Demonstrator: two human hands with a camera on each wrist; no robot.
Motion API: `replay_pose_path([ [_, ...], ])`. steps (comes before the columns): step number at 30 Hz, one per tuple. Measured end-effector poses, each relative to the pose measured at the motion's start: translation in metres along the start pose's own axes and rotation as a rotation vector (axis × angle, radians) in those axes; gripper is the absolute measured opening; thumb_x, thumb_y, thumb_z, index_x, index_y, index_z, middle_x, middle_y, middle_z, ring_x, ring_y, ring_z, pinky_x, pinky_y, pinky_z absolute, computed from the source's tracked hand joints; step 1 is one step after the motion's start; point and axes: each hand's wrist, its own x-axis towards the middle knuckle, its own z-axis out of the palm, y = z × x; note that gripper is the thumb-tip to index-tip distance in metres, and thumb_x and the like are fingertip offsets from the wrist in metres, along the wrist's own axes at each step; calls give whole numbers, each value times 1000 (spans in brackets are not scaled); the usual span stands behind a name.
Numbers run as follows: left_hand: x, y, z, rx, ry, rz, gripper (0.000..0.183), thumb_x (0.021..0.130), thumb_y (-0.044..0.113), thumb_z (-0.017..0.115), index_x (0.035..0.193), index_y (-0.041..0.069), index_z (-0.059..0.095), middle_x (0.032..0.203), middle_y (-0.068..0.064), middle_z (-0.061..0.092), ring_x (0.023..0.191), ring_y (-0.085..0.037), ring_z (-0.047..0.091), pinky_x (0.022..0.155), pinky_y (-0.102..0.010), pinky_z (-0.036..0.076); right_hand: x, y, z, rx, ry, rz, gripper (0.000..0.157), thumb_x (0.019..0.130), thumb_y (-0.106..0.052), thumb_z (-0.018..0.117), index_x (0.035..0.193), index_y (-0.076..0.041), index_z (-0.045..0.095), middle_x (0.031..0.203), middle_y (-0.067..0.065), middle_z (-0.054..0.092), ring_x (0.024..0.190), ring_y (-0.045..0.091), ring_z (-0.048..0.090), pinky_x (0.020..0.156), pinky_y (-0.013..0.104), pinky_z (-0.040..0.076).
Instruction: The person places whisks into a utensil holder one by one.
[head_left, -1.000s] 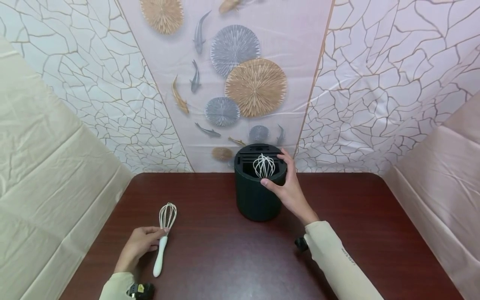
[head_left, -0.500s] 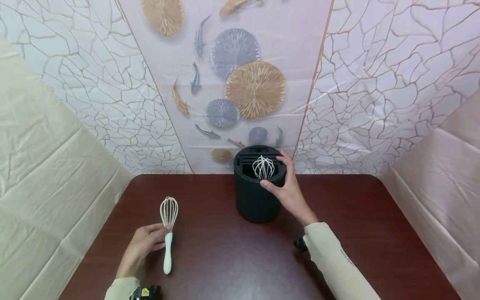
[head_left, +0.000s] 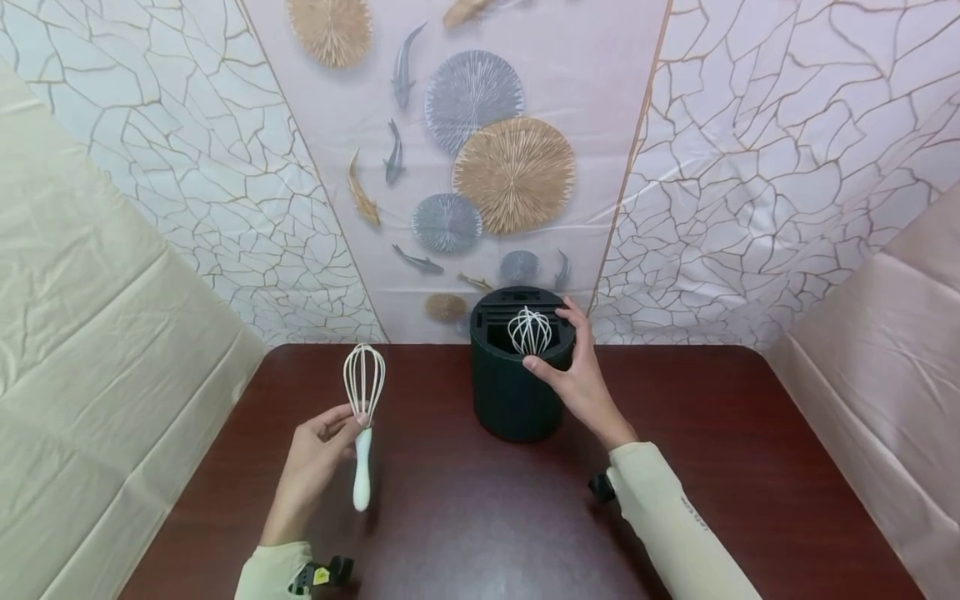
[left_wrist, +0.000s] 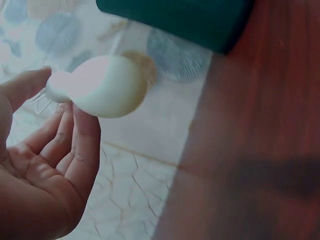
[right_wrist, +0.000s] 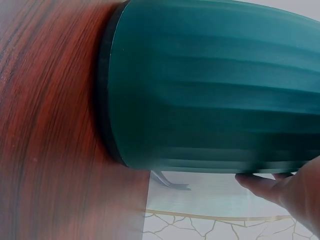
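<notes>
My left hand (head_left: 311, 462) pinches a whisk (head_left: 362, 475) at its neck, between thumb and fingers. Its wire head points up and its white handle hangs down, lifted off the table. From the left wrist view, the rounded end of the white handle (left_wrist: 110, 87) faces the camera. A dark green utensil holder (head_left: 517, 408) with a slotted black top stands upright at the back. Another whisk (head_left: 530, 333) is in its front opening, wire head up, its handle hidden. My right hand (head_left: 581, 383) grips the holder's right side near the rim, thumb in front, fingers behind.
The dark red-brown wooden table (head_left: 465, 517) has rounded back corners. Behind it hangs a patterned cloth (head_left: 675, 208) with fish and round motifs, close to the holder. Beige cloth panels (head_left: 90, 375) flank both sides.
My left hand has raised the whisk from the table and carried it up, rightward and toward the back. The right hand stays on the holder, which has not moved.
</notes>
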Motion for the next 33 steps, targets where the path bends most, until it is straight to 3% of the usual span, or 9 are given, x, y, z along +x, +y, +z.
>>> replay_pose_path([
  [8, -5, 31, 30, -104, 37, 108, 37, 99, 17, 76, 128, -4, 69, 102, -3, 79, 87, -10, 72, 75, -28, 60, 0, -1, 0, -14, -3, 0, 82, 92, -19, 80, 157, -3, 31, 175, 14, 13, 161, 30, 11, 125, 67, 12],
  [17, 3, 56, 62, -159, 13, 225, 32, 98, 14, 77, 126, -1, 72, 109, -18, 77, 88, -11, 73, 75, -29, 61, 0, -3, 0, -12, 6, -10, 83, 92, -17, 80, 157, -4, 31, 175, 13, 14, 160, 31, 12, 125, 67, 13],
  [24, 10, 70, 78, -171, -9, 283, 31, 97, 15, 79, 124, 2, 72, 107, -12, 77, 87, -16, 73, 75, -30, 62, 0, -4, 1, -11, -1, -7, 83, 92, -18, 80, 157, -2, 31, 175, 12, 14, 161, 30, 11, 125, 67, 12],
  [33, 20, 92, 93, -179, -86, 339, 35, 97, 15, 79, 128, 1, 70, 113, -16, 76, 93, -17, 75, 84, -40, 64, 0, -2, -1, -19, 4, -2, 83, 93, -20, 80, 158, -3, 31, 175, 11, 14, 161, 31, 10, 125, 69, 10],
])
